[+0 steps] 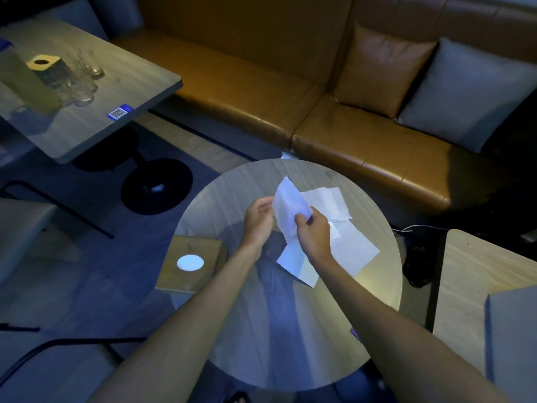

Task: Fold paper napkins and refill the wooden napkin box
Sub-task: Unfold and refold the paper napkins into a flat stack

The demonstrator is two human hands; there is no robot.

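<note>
Above the round table [255, 338] I hold a white paper napkin [289, 209] between both hands. My left hand [258, 221] pinches its left edge and my right hand [315, 234] grips its middle, so the sheet bends and hangs down to the tabletop. More unfolded white napkins [353, 245] lie flat on the table behind and to the right of my right hand. The wooden napkin box [191, 263] sits at the table's left edge, with white paper showing through the oval hole in its lid.
A brown leather sofa [290, 91] with two cushions runs behind the round table. To the far left stands a rectangular table [101, 120] carrying several glasses and another wooden box [43, 64]. Another wooden table [476, 283] stands on the right.
</note>
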